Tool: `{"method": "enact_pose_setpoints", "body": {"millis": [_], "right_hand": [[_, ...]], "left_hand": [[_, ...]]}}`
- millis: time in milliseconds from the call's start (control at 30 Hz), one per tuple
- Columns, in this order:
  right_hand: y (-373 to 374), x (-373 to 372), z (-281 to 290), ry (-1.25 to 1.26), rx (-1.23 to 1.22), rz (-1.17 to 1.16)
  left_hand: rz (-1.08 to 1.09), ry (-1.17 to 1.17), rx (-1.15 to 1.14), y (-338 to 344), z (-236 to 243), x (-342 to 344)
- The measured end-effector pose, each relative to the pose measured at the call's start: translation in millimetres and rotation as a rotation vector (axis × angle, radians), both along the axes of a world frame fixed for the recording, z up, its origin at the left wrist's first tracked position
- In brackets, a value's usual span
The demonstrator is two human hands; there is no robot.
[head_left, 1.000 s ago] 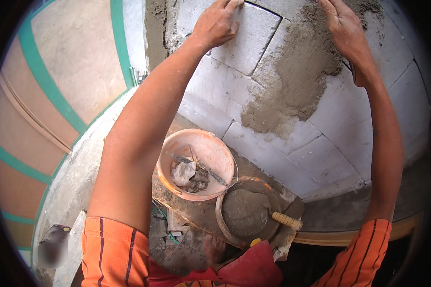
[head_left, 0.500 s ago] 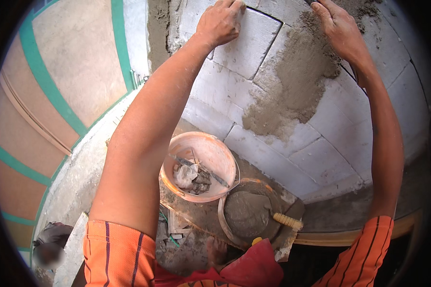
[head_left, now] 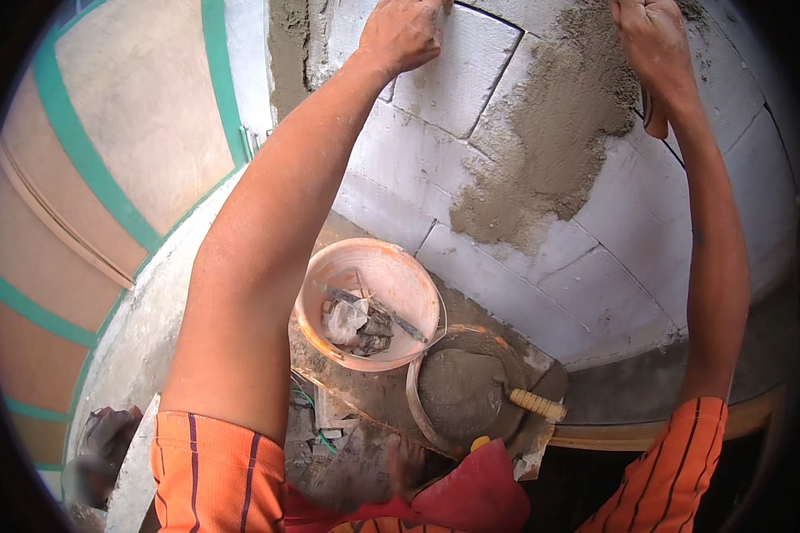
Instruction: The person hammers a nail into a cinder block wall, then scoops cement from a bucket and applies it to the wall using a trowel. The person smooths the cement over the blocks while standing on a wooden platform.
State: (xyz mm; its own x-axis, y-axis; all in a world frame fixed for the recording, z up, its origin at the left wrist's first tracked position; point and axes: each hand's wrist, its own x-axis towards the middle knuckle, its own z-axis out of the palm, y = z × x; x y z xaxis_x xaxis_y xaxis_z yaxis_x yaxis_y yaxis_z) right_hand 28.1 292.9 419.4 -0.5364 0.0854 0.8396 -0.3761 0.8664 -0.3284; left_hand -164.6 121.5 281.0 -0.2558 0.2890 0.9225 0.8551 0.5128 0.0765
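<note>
Both my arms reach up to a wall of white blocks [head_left: 453, 75]. My left hand [head_left: 406, 34] is closed against the wall at the top edge of the view; whatever its fingers hold is out of sight. My right hand [head_left: 653, 44] is wrapped round a tool whose brown handle end [head_left: 656, 120] sticks out below the palm. The tool's working end cannot be seen. Grey wet mortar [head_left: 560, 133] is spread in a rough patch over the blocks between and below my hands.
Below stands a pale orange bucket [head_left: 400, 253] with debris inside. Beside it, a round tub of mortar [head_left: 458, 391] has a trowel with a ribbed yellowish handle [head_left: 536, 405] in it. Another person [head_left: 107, 444] is low at left, below a green-framed panel [head_left: 142, 98].
My right hand has shifted slightly right along the wall, and more of the brown handle shows. My left hand has moved a little up and left, staying closed.
</note>
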Motion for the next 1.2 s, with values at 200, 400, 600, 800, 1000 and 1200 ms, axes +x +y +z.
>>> {"method": "enact_pose_setpoints", "body": {"millis": [200, 400, 600, 800, 1000, 1200], "right_hand": [[-37, 21, -14, -0.168, 0.378, -0.254], [-55, 35, -24, -0.185, 0.241, -0.274], [-57, 38, -13, -0.251, 0.277, -0.169], [-24, 12, -26, -0.265, 0.468, -0.325], [-59, 19, -29, 0.040, 0.109, -0.114], [13, -3, -35, -0.096, 0.521, -0.364]], "left_hand": [[0.024, -0.013, -0.016, -10, 11, 2], [-0.005, -0.055, -0.014, -3, 5, 8], [0.049, -0.073, -0.016, -14, 9, 1], [0.047, -0.065, -0.019, -7, 9, 7], [0.054, -0.101, -0.037, -12, 3, 4], [0.088, -0.104, -0.082, -12, 13, 11]]}}
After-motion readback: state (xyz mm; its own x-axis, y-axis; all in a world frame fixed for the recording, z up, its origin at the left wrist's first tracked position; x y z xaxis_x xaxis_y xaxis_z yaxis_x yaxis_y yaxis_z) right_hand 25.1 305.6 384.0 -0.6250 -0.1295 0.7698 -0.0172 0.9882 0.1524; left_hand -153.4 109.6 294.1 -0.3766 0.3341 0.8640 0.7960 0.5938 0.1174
